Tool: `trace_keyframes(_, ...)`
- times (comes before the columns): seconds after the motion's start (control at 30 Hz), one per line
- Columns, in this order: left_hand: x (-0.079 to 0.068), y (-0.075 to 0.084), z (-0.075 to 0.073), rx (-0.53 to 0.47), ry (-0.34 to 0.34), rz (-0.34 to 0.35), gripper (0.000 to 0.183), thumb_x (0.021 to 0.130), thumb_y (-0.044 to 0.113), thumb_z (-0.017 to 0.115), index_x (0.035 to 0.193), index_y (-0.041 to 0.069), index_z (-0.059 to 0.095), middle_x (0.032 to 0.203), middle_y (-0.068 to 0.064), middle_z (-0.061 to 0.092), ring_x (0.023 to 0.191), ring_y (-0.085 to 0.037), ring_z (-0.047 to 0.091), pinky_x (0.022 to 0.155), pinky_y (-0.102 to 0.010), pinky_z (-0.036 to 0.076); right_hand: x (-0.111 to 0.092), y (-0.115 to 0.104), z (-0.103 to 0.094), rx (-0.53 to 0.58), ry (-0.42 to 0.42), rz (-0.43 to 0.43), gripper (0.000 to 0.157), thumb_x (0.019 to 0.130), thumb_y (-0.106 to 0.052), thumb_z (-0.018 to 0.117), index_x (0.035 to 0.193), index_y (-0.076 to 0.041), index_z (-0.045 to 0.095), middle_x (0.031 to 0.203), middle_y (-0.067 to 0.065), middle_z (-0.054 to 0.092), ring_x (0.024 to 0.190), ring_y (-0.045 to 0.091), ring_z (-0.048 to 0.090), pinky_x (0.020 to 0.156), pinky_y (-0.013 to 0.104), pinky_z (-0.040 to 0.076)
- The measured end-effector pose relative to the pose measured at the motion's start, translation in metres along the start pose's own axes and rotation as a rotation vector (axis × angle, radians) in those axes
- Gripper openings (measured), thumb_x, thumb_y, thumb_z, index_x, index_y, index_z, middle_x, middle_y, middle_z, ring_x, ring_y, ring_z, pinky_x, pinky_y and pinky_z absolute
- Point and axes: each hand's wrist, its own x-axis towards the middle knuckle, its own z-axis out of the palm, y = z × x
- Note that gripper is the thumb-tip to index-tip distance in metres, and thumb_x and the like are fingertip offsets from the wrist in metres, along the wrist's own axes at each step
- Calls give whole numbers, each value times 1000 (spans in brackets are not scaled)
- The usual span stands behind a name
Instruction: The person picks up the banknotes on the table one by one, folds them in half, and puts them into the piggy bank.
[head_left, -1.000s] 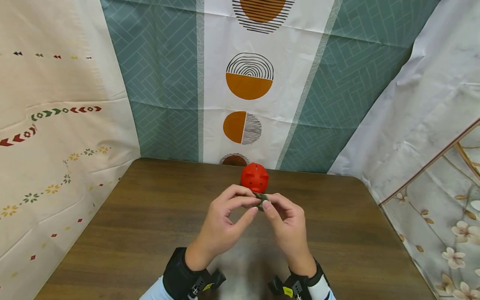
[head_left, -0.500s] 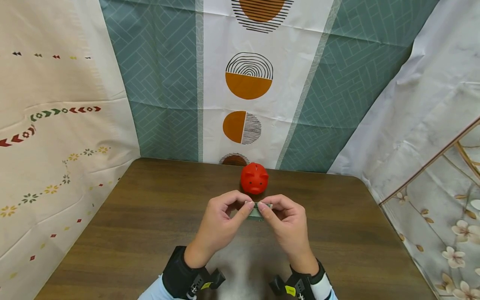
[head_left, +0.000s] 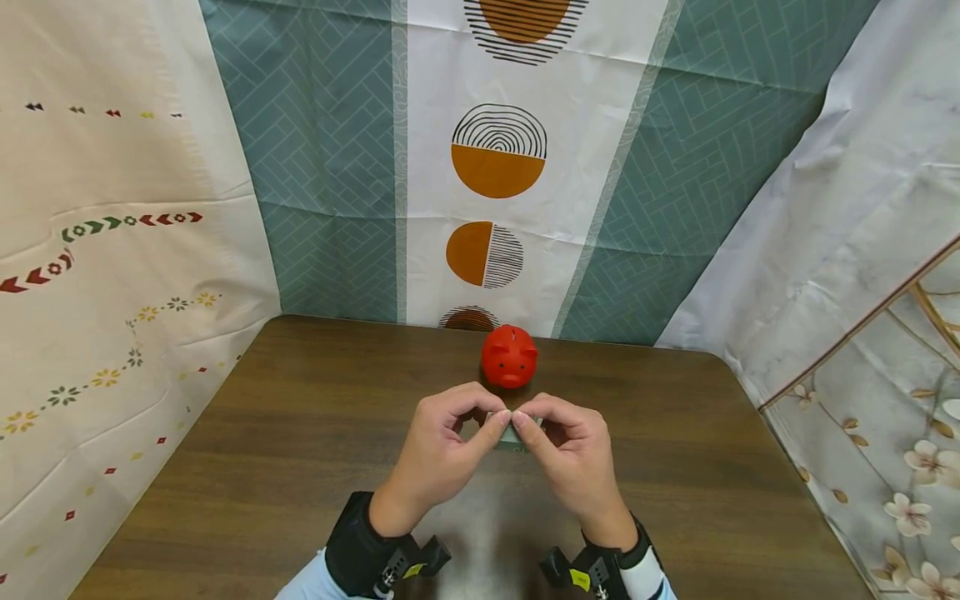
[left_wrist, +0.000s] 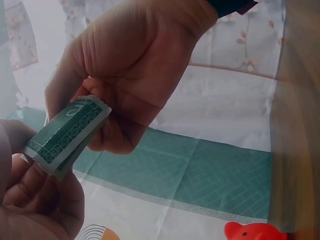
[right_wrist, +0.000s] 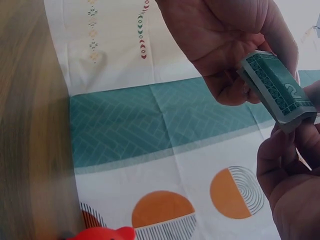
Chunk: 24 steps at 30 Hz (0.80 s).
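A small folded green banknote (head_left: 512,443) is held between both hands above the table. My left hand (head_left: 438,446) pinches one end between thumb and fingers. With thumb and fingers, my right hand (head_left: 576,458) pinches the other end, and the two thumb tips nearly meet in the head view. Seen from the left wrist, the banknote (left_wrist: 67,131) shows a patterned border, a numeral and layered edges from folding. The right wrist view shows the banknote (right_wrist: 278,89) with its layers slightly apart. Just beyond the hands stands a red piggy bank (head_left: 509,357), its face toward me.
The brown wooden table (head_left: 322,417) extends on both sides of the hands. Behind it hangs a teal and white patterned cloth (head_left: 330,167). A cream cloth (head_left: 135,333) borders the left, and a white floral cloth (head_left: 862,333) borders the right.
The banknote has turned to show a paler green face. Both hands have come slightly nearer to me, away from the piggy bank, and the thumb tips have drawn closer together.
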Motion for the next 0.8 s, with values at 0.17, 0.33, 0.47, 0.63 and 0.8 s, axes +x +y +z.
trace_keyframes(0.17,0,0,1,1,18,6,9,95,3,70,90,10,72,80,-3,67,70,-10,55,58,-25,51,0,0,0,32,6,-17,25,88,21,61,99,2,72,79,10,63,68,15,55,51,26,47)
trace_keyframes(0.33,0,1,-1,-19,35,-17,9,94,0,69,90,7,72,79,-7,68,68,-11,58,61,-27,56,-1,-2,-1,-5,44,36,21,89,19,63,99,3,72,82,7,67,68,13,57,56,23,51)
trace_keyframes(0.47,0,2,-3,-45,25,-49,6,94,1,70,91,5,73,82,-9,71,69,-12,60,61,-27,57,-2,-2,-2,-15,55,43,20,89,19,63,98,4,72,82,6,67,67,13,56,54,23,50)
trace_keyframes(0.63,0,3,-5,-70,29,-60,7,94,-1,69,93,5,73,81,-10,69,69,-13,59,59,-27,56,-2,-1,-5,-11,60,54,21,89,19,63,99,4,73,86,3,71,69,13,58,58,23,53)
trace_keyframes(0.8,1,4,-6,-87,35,-72,8,94,-1,69,94,5,74,83,-10,71,70,-14,60,60,-27,57,-2,-1,-8,-40,69,80,19,90,17,63,99,4,73,88,0,73,69,13,59,59,23,54)
